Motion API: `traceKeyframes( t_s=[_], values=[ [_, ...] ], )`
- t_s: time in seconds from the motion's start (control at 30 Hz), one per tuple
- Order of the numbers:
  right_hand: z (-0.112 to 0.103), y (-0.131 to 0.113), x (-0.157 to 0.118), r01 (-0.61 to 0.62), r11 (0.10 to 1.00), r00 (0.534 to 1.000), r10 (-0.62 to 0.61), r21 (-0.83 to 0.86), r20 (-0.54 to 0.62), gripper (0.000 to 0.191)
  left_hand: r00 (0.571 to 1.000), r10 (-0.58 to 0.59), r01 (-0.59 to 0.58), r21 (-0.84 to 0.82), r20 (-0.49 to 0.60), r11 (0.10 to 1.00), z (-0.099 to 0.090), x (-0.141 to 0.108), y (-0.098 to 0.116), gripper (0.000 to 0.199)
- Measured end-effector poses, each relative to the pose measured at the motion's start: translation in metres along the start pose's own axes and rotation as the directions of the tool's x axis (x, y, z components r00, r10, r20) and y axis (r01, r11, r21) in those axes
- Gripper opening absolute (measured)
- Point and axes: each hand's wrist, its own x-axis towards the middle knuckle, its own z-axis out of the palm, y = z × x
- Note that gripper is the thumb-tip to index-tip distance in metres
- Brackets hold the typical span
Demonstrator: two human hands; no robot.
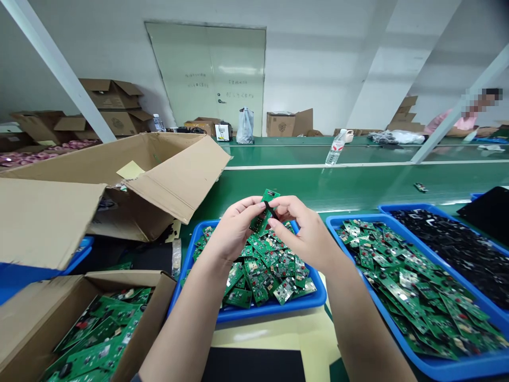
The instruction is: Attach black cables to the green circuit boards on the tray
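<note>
Both hands meet above a blue tray (274,306) heaped with green circuit boards. My left hand (239,225) pinches one green circuit board (271,196), which is tilted with its upper end showing above the fingers. My right hand (298,223) holds a small black piece (269,208) between thumb and fingers, against the face of that board. The fingers hide part of the board and of the black piece.
At the right stand a blue tray (332,223) of circuit boards and another (385,208) of black parts. Cardboard boxes (175,185) (165,289) are at the left, the nearer holding boards. A bottle (336,148) stands on the green bench. A person (463,121) is at the far right.
</note>
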Motion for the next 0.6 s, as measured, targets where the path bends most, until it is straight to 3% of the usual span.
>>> traceKeyframes(
  t_s=[0.43, 0.6],
  values=[
    [-0.0003, -0.0001, 0.0004, 0.023, 0.999, 1.000, -0.023, -0.035, -0.004, 0.019, 1.000, 0.015, -0.016, 0.066, 0.009, 0.998, -0.0008, 0.0000, 0.0005, 0.008],
    [-0.0004, -0.0012, 0.0000, 0.043, 0.999, 0.996, -0.042, 0.002, -0.078, 0.015, 1.000, 0.018, -0.017, 0.064, -0.017, 0.998, 0.0004, -0.0017, 0.0014, 0.009]
  ],
)
